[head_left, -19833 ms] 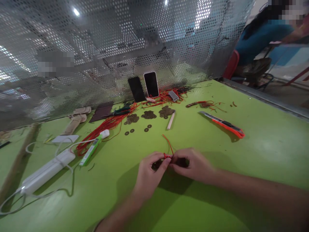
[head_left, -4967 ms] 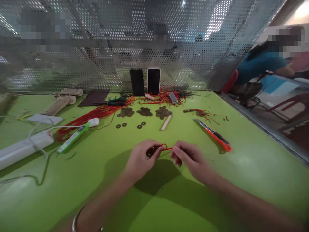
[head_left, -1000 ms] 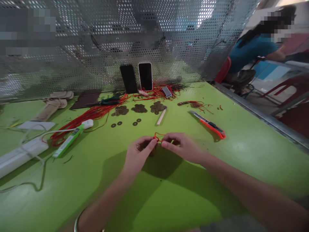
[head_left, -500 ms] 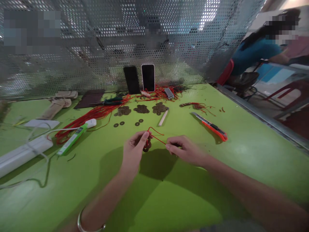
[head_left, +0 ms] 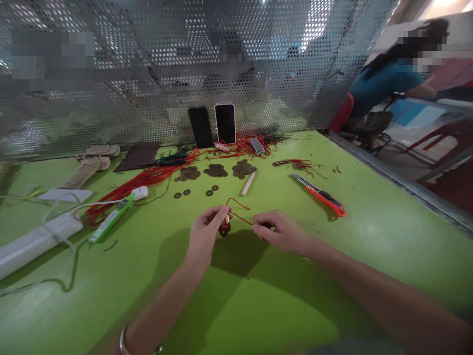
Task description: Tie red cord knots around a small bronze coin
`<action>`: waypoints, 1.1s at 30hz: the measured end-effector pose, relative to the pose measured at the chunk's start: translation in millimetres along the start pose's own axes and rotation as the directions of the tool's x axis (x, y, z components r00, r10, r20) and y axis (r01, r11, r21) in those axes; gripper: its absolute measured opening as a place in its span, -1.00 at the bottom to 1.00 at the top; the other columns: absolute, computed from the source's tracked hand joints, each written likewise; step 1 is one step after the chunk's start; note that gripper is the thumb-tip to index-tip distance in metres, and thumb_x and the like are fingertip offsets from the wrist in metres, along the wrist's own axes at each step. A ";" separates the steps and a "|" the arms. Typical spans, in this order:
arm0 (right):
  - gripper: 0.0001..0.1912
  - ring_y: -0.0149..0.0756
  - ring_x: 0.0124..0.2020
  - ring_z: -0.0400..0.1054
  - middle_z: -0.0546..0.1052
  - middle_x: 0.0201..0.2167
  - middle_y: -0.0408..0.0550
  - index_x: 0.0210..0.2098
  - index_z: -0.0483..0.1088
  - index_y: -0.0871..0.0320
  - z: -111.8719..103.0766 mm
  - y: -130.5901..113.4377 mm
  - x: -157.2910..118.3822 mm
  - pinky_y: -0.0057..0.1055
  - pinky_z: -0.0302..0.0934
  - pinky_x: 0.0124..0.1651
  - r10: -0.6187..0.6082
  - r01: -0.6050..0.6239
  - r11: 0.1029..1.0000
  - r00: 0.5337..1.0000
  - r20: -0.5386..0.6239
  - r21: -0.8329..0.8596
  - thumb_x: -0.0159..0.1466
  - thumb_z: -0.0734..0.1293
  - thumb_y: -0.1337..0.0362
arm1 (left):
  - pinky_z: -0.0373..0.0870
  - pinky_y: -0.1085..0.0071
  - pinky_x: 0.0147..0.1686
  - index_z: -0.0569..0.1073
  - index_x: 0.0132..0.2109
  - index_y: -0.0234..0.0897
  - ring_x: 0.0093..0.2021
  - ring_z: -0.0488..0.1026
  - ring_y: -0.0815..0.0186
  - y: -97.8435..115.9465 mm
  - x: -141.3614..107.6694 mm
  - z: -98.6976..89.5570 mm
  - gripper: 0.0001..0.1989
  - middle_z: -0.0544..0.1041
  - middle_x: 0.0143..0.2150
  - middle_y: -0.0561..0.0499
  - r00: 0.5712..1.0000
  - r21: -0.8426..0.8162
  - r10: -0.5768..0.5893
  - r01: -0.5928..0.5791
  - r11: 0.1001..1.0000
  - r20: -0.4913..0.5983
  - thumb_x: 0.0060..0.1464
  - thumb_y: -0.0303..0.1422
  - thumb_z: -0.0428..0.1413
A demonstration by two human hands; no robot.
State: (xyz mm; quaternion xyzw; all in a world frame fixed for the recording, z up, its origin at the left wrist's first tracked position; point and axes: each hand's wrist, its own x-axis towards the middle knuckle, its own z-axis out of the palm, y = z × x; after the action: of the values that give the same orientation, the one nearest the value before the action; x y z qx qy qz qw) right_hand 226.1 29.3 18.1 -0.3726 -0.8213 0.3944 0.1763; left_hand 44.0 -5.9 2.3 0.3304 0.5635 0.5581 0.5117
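My left hand [head_left: 209, 228] pinches a red cord [head_left: 241, 218] together with a small cluster of dark coins [head_left: 224, 230] that hangs under its fingertips. The cord runs taut to my right hand [head_left: 275, 229], which is closed on its other end. A loose end of the cord curves up and right above my left fingertips. Beyond my hands lie three piles of dark holed coins [head_left: 216, 170] and several single coins [head_left: 209, 193] on the green table [head_left: 236, 305]. A pale stick [head_left: 249, 182] lies beside the right pile.
An orange cutter [head_left: 325, 198] lies right. At left are a red cord bundle [head_left: 129, 192], a green pen-like tool [head_left: 112, 219] and a white power strip [head_left: 40, 239]. Two phones [head_left: 225, 123] lean on a perforated metal screen [head_left: 166, 98]. A person [head_left: 388, 84] sits at far right.
The view has shifted slightly. The coin cluster under my left fingers has turned a little, and a pale spot now shows by the fingertips. Both hands keep their hold on the cord.
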 end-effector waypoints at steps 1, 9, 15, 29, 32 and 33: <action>-0.72 -0.49 -0.62 0.03 0.19 -0.69 -0.22 -0.64 0.14 0.17 0.2 -0.2 0.0 -0.47 -0.15 -0.54 -0.004 0.004 1.000 1.000 0.004 -0.005 0.20 0.12 0.30 | 0.21 0.59 -0.53 0.53 -0.33 -0.28 -0.52 0.31 0.52 -0.1 0.5 0.0 -0.74 0.47 -0.47 0.07 1.000 -0.004 -0.001 0.001 1.000 -0.012 -0.15 -0.19 0.24; -0.74 -0.46 -0.56 0.16 0.33 -0.59 -0.17 -0.50 0.29 0.18 1.0 2.0 -1.2 -0.48 -0.01 -0.49 0.026 -0.026 0.993 1.000 0.007 0.119 0.26 0.13 0.23 | 0.23 0.61 -0.49 0.54 -0.34 -0.29 -0.48 0.33 0.51 4.3 -4.0 0.9 -0.76 0.49 -0.45 0.06 0.999 -0.068 -0.035 0.034 0.997 -0.010 -0.14 -0.21 0.24; -0.69 -0.44 -0.44 0.24 0.39 -0.42 -0.13 -0.11 0.35 0.12 8.1 6.1 0.8 -0.47 0.14 -0.39 0.091 -0.044 0.889 0.992 -0.082 0.457 0.30 0.12 0.11 | 0.28 0.58 -0.42 0.55 -0.27 -0.26 -0.41 0.36 0.46 2.5 -13.1 6.8 -0.77 0.52 -0.41 0.04 0.990 -0.084 -0.059 0.071 0.994 0.131 -0.12 -0.25 0.24; -0.70 -0.52 -0.50 0.19 0.36 -0.50 -0.18 -0.38 0.35 0.20 12.5 5.3 4.9 -0.55 0.06 -0.46 0.158 -0.151 0.612 0.985 0.068 0.776 0.11 0.34 0.06 | 0.32 0.55 -0.45 0.55 -0.22 -0.22 -0.45 0.37 0.45 -2.9 -16.5 10.3 -0.79 0.54 -0.38 0.00 0.928 -0.034 -0.059 0.077 0.996 0.367 -0.08 -0.32 0.23; -0.73 -0.51 -0.49 0.18 0.33 -0.50 -0.19 -0.38 0.33 0.20 12.6 6.7 5.9 -0.53 0.07 -0.42 0.143 -0.150 0.628 0.987 0.077 0.764 0.14 0.32 0.10 | 0.34 0.54 -0.44 0.56 -0.24 -0.23 -0.47 0.38 0.45 -2.0 -17.7 10.8 -0.81 0.54 -0.41 0.01 0.925 -0.053 -0.036 0.060 0.997 0.377 -0.07 -0.31 0.23; -0.74 -0.50 -0.48 0.18 0.32 -0.50 -0.18 -0.38 0.32 0.20 12.0 7.3 6.0 -0.51 0.09 -0.39 0.130 -0.138 0.642 0.989 0.070 0.754 0.15 0.31 0.11 | 0.35 0.53 -0.44 0.56 -0.25 -0.24 -0.47 0.39 0.44 -1.9 -17.9 10.6 -0.81 0.54 -0.41 0.01 0.926 -0.053 -0.026 0.049 0.997 0.377 -0.05 -0.29 0.21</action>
State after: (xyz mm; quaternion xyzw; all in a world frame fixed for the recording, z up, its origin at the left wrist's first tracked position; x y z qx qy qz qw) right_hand 218.6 30.6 4.9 -0.3229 -0.5533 0.7142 0.2819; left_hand 59.0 -20.0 5.7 0.4043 0.4438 0.4919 0.6306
